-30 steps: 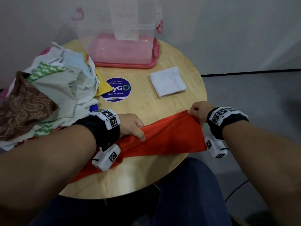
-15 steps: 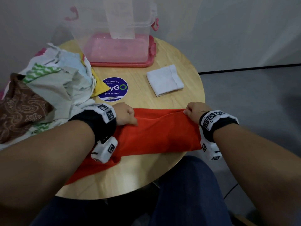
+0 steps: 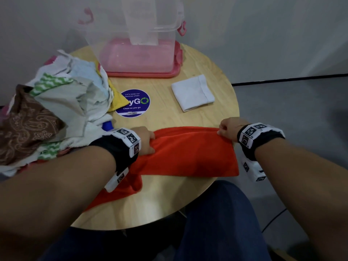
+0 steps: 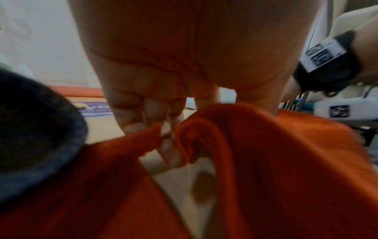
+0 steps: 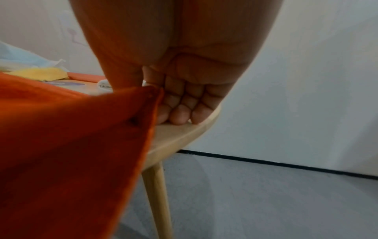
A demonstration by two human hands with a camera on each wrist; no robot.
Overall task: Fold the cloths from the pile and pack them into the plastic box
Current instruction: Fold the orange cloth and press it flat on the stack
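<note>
Round wooden table point(image 3: 222, 102), cloth pile point(image 3: 56, 102), plastic box point(image 3: 139, 53), folded white cloth point(image 3: 193, 92), orange cloth point(image 3: 188, 153), round sticker point(image 3: 134, 102)

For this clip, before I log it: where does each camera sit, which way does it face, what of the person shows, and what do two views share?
Head: above the round table, looking down; both forearms, left hand, right hand, lap.
Left wrist: under the left palm, along curled fingers pinching the orange cloth; the other wrist's band shows.
Right wrist: under the right palm, toward the table edge; fingers gripping the cloth's corner.
Shared: all show the orange cloth; both wrist views catch the purple sticker.
</note>
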